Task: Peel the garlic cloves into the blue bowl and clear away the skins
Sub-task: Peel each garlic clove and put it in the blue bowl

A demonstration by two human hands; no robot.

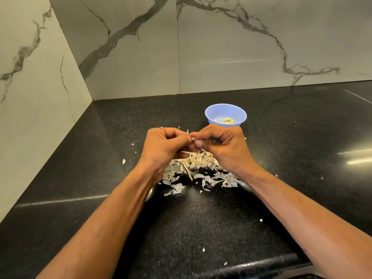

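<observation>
Garlic clove [193, 139] is pinched between both hands above the middle of the black counter [281, 188], largely hidden by the fingers; how much skin remains on it cannot be told.

Risks, as judged from this position: the clove is small and gripped only at the fingertips, so a hard pull on the skin could flick it out of the pinch and onto the counter or among the peelings. Loose skins [198, 170] lie heaped directly beneath the hands, at 6 o'clock from the clove, with stray flakes scattered well apart toward the near counter edge; a careless sweep could miss these or push them off the edge. Peel could also drop into the blue bowl [225, 114], which stands near, at 1 o'clock from the hands, with a few peeled cloves [227, 120] in it.

Left hand [168, 147]: fingers curled, gripping the clove from 9 o'clock.

Right hand [222, 147]: fingers curled, thumb and forefinger pinching the clove or its skin from 3 o'clock; which one is unclear.
</observation>
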